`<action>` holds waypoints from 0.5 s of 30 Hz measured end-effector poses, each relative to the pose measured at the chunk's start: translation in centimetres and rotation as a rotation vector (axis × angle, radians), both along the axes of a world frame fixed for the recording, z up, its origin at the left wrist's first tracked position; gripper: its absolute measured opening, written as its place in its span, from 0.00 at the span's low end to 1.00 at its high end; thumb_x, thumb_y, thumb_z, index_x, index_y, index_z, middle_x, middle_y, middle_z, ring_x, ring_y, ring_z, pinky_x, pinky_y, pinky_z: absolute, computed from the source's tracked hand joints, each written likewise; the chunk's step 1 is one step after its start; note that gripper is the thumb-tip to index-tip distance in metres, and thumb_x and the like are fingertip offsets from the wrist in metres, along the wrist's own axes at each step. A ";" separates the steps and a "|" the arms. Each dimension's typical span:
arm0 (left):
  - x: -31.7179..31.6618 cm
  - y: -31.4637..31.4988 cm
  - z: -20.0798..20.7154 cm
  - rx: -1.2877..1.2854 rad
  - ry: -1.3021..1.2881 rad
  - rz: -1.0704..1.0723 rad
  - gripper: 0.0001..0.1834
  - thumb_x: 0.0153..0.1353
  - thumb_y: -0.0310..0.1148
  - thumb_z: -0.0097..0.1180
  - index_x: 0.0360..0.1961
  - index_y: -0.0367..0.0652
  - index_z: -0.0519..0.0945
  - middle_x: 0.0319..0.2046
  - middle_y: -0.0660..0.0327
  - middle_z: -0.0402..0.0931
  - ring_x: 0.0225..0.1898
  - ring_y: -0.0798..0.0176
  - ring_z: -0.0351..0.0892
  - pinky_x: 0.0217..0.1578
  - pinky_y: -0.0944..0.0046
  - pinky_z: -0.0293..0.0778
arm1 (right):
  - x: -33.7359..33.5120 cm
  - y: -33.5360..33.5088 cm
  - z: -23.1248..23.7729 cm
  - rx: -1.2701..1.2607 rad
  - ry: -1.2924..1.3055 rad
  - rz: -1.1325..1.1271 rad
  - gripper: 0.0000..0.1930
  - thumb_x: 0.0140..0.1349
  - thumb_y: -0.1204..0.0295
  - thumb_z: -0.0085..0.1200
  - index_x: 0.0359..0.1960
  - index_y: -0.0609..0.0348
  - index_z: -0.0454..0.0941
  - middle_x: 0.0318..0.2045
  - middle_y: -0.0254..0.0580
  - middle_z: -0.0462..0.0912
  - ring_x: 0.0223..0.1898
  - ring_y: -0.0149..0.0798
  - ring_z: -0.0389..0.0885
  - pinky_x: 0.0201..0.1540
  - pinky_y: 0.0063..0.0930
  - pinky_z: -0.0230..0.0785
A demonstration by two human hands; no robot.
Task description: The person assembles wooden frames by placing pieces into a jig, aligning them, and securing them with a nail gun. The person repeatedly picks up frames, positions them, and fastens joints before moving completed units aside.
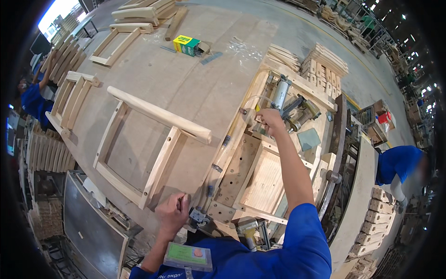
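Note:
My left hand is closed in a fist with the thumb on top, beside a small metal air valve at the near edge of the jig; the inside of the fist is hidden. My right arm reaches forward over the jig. Its hand has curled fingers close to a silver air cylinder and a thin hose; whatever the fingers hold, if anything, cannot be made out. Below that hand, a pale wooden panel lies within the jig, next to a drilled metal plate. Left of the jig rests a wooden frame with a rounded rail.
One nail gun lies beyond the right hand, another near my body. A yellow-green box and nail strips lie farther up the table. Wooden frames and stacked parts surround it. Co-workers in blue are at both sides.

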State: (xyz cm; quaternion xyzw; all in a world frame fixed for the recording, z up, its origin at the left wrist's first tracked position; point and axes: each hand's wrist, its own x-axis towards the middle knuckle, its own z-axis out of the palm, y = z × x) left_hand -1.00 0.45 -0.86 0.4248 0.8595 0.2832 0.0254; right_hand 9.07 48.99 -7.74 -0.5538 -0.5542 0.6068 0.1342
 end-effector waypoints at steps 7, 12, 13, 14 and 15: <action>0.0 -0.1 -0.5 0.067 0.034 -0.018 0.06 0.64 0.32 0.70 0.40 0.47 0.85 0.19 0.62 0.75 0.18 0.57 0.77 0.21 0.55 0.71 | 11.6 -3.4 6.0 0.636 -0.320 0.397 0.13 0.73 0.67 0.53 0.51 0.54 0.87 0.29 0.46 0.84 0.34 0.48 0.85 0.38 0.43 0.76; 0.1 0.0 -0.5 0.050 0.008 0.002 0.06 0.64 0.31 0.71 0.40 0.47 0.86 0.19 0.62 0.75 0.18 0.57 0.76 0.21 0.55 0.70 | 17.7 -5.8 5.5 0.866 -0.615 0.613 0.13 0.74 0.68 0.50 0.54 0.50 0.85 0.42 0.56 0.86 0.45 0.61 0.87 0.48 0.53 0.78; 0.1 0.0 -0.4 0.047 0.011 0.003 0.06 0.64 0.31 0.71 0.40 0.46 0.86 0.19 0.62 0.75 0.18 0.57 0.76 0.21 0.56 0.70 | 18.0 -6.4 5.1 0.874 -0.618 0.599 0.13 0.75 0.67 0.50 0.53 0.51 0.85 0.41 0.56 0.86 0.45 0.62 0.87 0.48 0.53 0.78; 0.3 0.1 -0.3 0.045 0.012 0.005 0.06 0.64 0.31 0.71 0.40 0.46 0.86 0.19 0.62 0.75 0.18 0.57 0.76 0.21 0.56 0.70 | 18.1 -6.9 4.7 0.882 -0.621 0.587 0.12 0.75 0.67 0.50 0.52 0.51 0.85 0.40 0.56 0.86 0.45 0.62 0.86 0.48 0.54 0.78; 0.2 0.2 -0.2 0.052 0.011 0.005 0.06 0.64 0.31 0.71 0.40 0.46 0.86 0.19 0.62 0.75 0.18 0.57 0.76 0.21 0.56 0.70 | 18.3 -7.4 4.3 0.890 -0.623 0.570 0.12 0.75 0.66 0.50 0.51 0.52 0.85 0.39 0.57 0.86 0.44 0.62 0.86 0.47 0.54 0.78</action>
